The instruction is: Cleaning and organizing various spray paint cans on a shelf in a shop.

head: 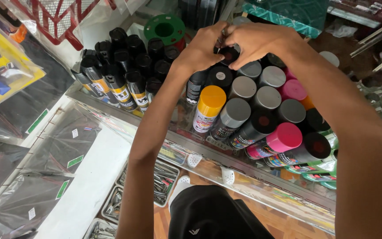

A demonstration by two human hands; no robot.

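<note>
— Starting nearest: dark shorts (208,217) below, then the glass shelf's front edge (244,166), then rows of spray cans.

— And the hands?

— At the far rows. The left hand (200,51) and right hand (259,40) both close around a black-capped spray can (228,56) standing upright among grey caps, behind the yellow-capped can (209,106). Each grip looks clenched on its cap.

— Which step?

— Seemingly working that cap, or seating the can. A next move would call for steadiness: neighbours touch on every side.
</note>
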